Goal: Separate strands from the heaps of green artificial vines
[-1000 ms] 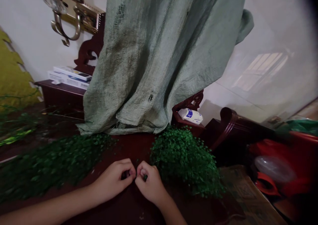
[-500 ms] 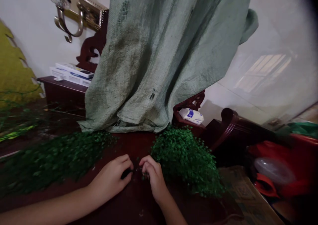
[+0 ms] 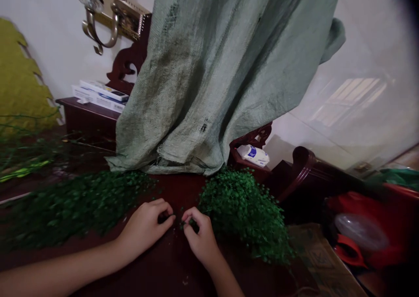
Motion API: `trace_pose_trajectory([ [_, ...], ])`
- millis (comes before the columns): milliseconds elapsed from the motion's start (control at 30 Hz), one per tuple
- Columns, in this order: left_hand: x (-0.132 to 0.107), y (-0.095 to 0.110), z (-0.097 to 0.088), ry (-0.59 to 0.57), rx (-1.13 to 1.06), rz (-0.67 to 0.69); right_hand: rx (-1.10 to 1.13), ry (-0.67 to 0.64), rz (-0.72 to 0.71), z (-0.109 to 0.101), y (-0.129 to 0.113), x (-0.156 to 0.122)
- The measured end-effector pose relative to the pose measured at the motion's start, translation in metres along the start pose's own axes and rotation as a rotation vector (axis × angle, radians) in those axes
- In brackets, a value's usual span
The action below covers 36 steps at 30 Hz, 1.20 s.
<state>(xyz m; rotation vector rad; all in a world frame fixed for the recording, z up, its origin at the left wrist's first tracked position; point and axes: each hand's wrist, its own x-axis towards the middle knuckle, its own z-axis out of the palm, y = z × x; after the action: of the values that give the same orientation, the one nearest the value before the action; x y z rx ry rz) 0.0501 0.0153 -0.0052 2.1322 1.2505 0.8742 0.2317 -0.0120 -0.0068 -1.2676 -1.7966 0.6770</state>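
The curled right grip (image 3: pixel 200 236) sits beside greenery (image 3: pixel 245 214).

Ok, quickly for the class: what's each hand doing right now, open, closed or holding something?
Left hand: curled, nearly closed; can't tell if it holds anything.
Right hand: curled, green bits showing inside; grip unclear.

Your bare, curled left hand (image 3: pixel 147 222) and bare, curled right hand (image 3: pixel 202 238) face each other, just apart. Your bare forearms (image 3: pixel 81 262) slant inward.

No lettering is legible: the print on the white packet (image 3: pixel 261 157) and white boxes (image 3: pixel 100 98) is blurred.
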Motion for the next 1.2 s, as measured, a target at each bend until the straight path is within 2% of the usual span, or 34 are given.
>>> trace_pose_trajectory([
  [433, 0.0, -0.003, 0.002, -0.001, 0.037, -0.005, -0.057, -0.003, 0.065, 0.003, 0.0, -0.002],
  [767, 0.001, -0.01, 0.006, 0.016, 0.015, 0.027, -0.09, -0.044, 0.028, 0.004, 0.005, -0.004],
  [933, 0.005, -0.019, 0.01, 0.104, -0.082, 0.052, -0.149, -0.066, 0.046, 0.001, 0.002, -0.005],
  [1067, 0.006, -0.016, 0.009, 0.195, -0.147, 0.035, -0.195, -0.084, 0.038, 0.0, 0.001, -0.006],
  [1200, 0.004, -0.009, 0.006, 0.196, -0.173, 0.082, -0.178, -0.091, 0.015, 0.0, 0.002, -0.005],
])
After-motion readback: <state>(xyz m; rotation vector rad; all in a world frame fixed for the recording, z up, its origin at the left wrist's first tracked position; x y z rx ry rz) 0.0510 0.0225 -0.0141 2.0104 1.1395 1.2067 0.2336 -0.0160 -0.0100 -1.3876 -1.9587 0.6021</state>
